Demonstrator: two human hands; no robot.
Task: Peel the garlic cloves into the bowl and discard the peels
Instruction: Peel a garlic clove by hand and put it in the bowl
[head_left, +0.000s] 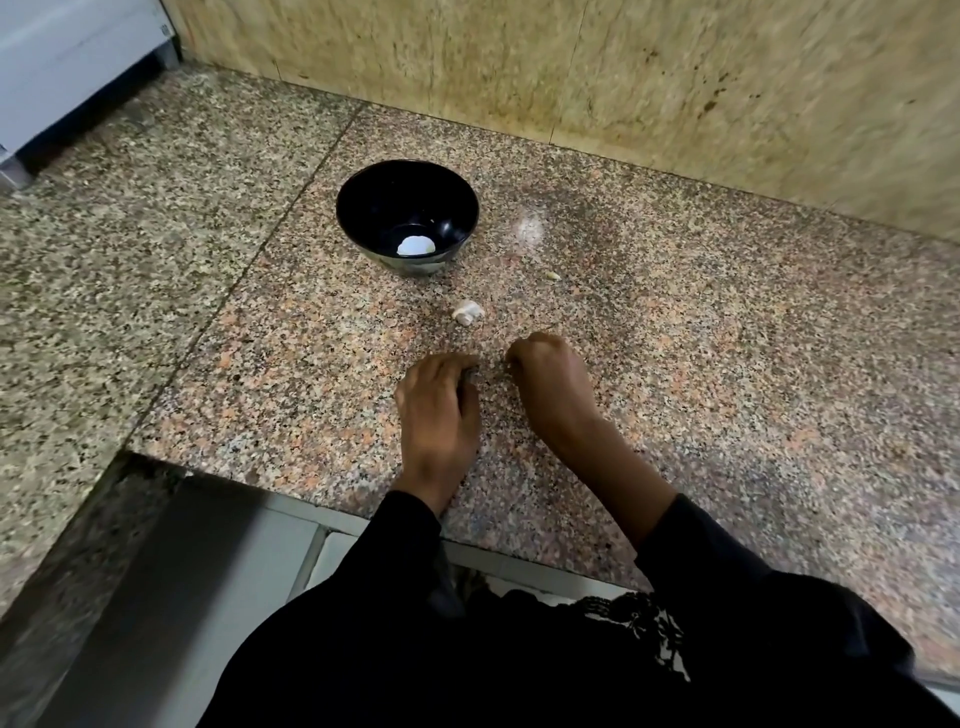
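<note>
A black bowl stands on the granite counter with one peeled white garlic clove inside. In front of it lies a whitish garlic piece, and a small pale scrap lies to its right. My left hand rests palm down on the counter below the garlic piece, fingertips bent onto the stone. My right hand is beside it, back up, fingers curled under. Whatever is inside its fingers is hidden.
The speckled granite counter runs to a beige tiled wall at the back. Its front edge lies just below my wrists, with a step down at the left. A white appliance edge sits far left.
</note>
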